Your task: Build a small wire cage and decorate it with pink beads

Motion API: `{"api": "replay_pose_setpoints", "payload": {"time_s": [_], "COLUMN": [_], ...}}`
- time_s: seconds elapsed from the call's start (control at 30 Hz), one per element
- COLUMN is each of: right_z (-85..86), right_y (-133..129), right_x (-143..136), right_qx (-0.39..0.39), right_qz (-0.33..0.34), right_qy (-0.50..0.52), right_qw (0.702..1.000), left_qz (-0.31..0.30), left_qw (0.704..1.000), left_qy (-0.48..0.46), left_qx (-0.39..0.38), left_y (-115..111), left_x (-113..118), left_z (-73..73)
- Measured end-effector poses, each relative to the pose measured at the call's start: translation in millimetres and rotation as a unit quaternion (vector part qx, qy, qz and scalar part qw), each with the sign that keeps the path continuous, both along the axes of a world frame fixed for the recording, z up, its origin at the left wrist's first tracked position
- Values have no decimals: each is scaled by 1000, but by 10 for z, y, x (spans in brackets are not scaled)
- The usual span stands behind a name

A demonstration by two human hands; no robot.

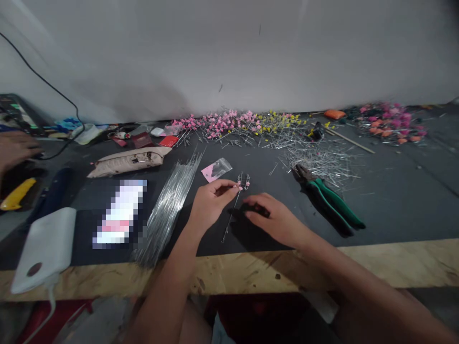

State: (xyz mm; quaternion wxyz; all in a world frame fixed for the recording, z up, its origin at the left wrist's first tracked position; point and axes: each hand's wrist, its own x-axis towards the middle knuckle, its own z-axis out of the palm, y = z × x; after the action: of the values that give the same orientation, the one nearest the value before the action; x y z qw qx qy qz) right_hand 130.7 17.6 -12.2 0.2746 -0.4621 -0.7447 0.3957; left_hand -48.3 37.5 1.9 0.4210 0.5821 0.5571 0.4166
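My left hand (211, 199) pinches a twisted wire stem with small pink flowers (244, 181) between thumb and fingertips. A wire loop stands at the top of this stem, and its thin tail slants down toward the table's front edge. Just to the right, my right hand (274, 217) hovers with fingers curled but apart, and I see nothing in it. Beyond my left hand lies a small clear bag with a pink part (216, 169). A bundle of straight wires (170, 205) rests to the left of my left forearm.
Green-handled pliers (333, 203) lie at right beside loose wires (319, 162). Pink and yellow flower stems (229, 124) line the wall. At left are a lit phone (120, 215), a white power bank (46, 248), a beige pouch (131, 161) and another person's hand (17, 148).
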Motion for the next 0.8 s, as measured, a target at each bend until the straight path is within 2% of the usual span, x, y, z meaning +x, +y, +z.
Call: {"api": "replay_pose_setpoints", "payload": {"time_s": [0.1, 0.23, 0.43, 0.63, 0.8], "right_z": [-14, -13, -22, -2, -15], "right_y": [-110, -220, -243, -273, -272], "right_x": [-86, -168, -170, -216, -213], "right_qx": [87, 110, 126, 145, 132], "right_qz": [70, 93, 93, 136, 132], "right_qy": [-104, -162, -180, -185, -161], "right_qw": [988, 976, 971, 962, 969], "left_qz": [31, 47, 69, 65, 63], "left_qw": [1000, 999, 998, 998, 998], "left_qy": [-5, -3, 9, 11, 17], "left_qx": [-2, 0, 4, 11, 7], "left_y": [39, 74, 109, 113, 117], "left_x": [-53, -98, -135, -122, -123], "left_z": [-12, -42, -81, -97, -103]}}
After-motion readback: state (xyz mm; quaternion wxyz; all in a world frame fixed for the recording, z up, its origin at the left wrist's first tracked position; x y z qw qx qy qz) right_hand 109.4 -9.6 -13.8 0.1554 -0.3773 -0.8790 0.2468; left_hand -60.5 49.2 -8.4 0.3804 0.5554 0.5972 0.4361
